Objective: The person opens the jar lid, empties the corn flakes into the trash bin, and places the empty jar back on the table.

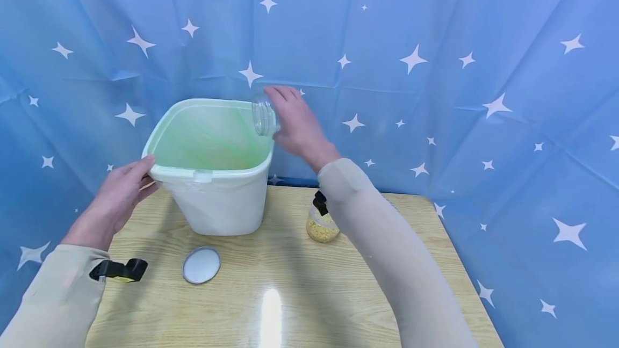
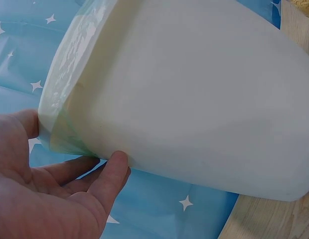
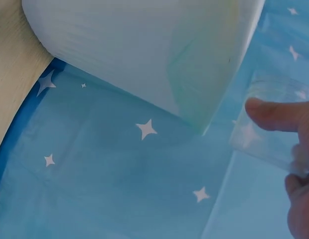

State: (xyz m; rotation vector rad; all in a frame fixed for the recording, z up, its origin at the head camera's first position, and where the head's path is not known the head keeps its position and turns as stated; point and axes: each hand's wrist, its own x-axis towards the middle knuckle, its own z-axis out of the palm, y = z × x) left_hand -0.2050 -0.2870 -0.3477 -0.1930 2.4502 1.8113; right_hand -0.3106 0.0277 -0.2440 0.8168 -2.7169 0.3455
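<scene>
A white trash bin with a pale green liner stands at the back left of the table. At its left rim corner my left hand grips the edge, thumb on the rim and fingers below, as the left wrist view also shows. My right hand holds a clear, see-through jar over the bin's right rim. In the right wrist view the thumb lies along the jar's side. I see no contents in that jar, and its mouth cannot be made out.
A round lid with a white face lies on the wooden table in front of the bin. Partly behind my right forearm stands a jar of yellow bits. Blue star-printed cloth hangs behind the table.
</scene>
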